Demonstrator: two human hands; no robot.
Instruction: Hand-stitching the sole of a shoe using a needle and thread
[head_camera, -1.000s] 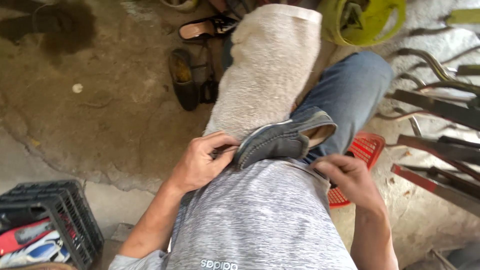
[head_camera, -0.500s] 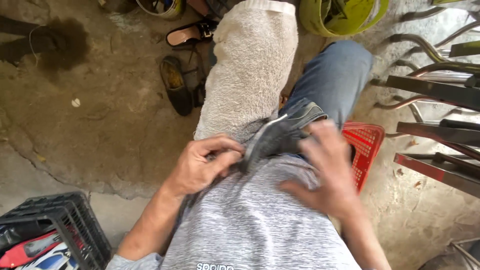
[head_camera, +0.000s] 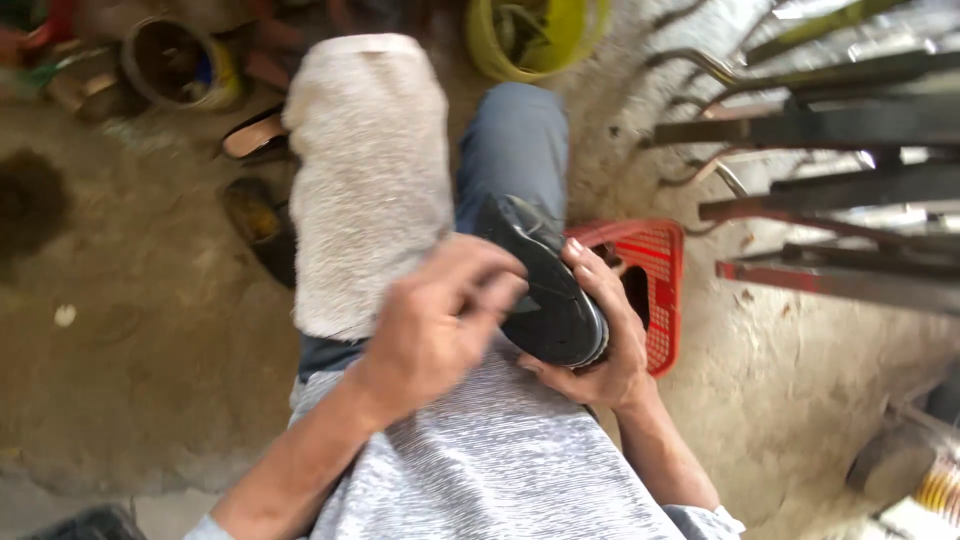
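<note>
While sitting with a pale towel (head_camera: 365, 180) over the left thigh, cradling a dark shoe (head_camera: 540, 285) sole-up in the right hand (head_camera: 600, 345) over the lap; left hand (head_camera: 435, 320) pinching its edge; work seemingly just starting; red crate (head_camera: 655, 270) beside.

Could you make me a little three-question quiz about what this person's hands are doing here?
1. True or false: both hands touch the black shoe.
2. Which hand cradles the shoe from beneath: A) left hand B) right hand?
3. What lies over the left thigh?

Key: 1. True. 2. B. 3. A pale fuzzy cloth, beside the red plastic basket.
</note>
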